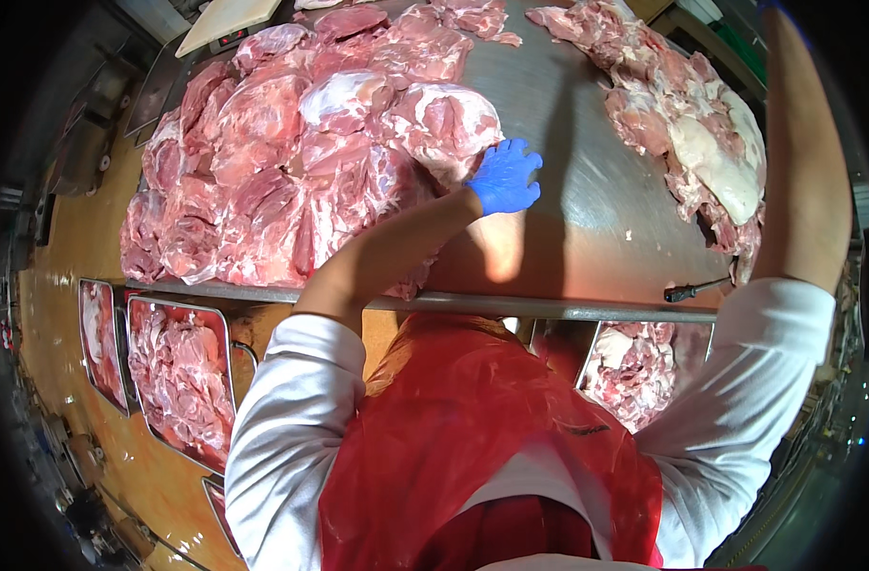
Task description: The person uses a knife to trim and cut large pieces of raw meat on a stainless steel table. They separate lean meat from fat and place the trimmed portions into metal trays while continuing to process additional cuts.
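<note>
Far left, down below the table, I've got a metal tray (177,304) of meat. Then there's the big pile of raw meat (292,152) covering the left of the steel table (592,219). My blue-gloved left hand (507,178) is at its right edge, fingers loosely spread. Further right: a heap of fatty meat (709,152), then a black-handled tool (684,293) nearer me. My right hand's past the far edge of view, so can't tell its state.
</note>
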`<state>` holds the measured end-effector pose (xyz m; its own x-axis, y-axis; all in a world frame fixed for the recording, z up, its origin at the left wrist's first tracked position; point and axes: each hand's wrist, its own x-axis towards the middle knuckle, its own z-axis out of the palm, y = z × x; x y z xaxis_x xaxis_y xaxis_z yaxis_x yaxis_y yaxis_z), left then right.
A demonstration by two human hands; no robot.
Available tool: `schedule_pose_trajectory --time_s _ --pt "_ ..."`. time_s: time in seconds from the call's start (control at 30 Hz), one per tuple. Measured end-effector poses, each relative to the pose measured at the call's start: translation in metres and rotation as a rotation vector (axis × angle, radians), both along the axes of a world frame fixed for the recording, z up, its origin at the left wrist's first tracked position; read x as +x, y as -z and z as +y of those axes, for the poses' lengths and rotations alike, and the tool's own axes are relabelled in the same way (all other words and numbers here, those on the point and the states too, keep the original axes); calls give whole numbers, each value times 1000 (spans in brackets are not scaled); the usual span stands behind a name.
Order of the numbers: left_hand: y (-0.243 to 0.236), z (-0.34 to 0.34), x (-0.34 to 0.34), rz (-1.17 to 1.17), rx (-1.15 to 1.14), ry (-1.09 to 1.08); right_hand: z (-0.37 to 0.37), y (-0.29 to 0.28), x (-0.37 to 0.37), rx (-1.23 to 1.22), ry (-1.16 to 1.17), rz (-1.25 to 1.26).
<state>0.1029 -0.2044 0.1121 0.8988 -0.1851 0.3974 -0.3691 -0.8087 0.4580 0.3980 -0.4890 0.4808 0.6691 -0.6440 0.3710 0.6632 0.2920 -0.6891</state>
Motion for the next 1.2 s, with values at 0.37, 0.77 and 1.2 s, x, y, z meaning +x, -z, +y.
schedule_pose_trajectory --time_s 0.37,0.77,1.2 --pt "48 62 -112 104 -338 104 70 323 -160 76 -560 699" --pt "14 60 -116 137 -254 -455 35 431 -309 -263 -1184 902" --pt "-6 163 -228 93 16 -976 110 422 -306 -658 -1232 791"
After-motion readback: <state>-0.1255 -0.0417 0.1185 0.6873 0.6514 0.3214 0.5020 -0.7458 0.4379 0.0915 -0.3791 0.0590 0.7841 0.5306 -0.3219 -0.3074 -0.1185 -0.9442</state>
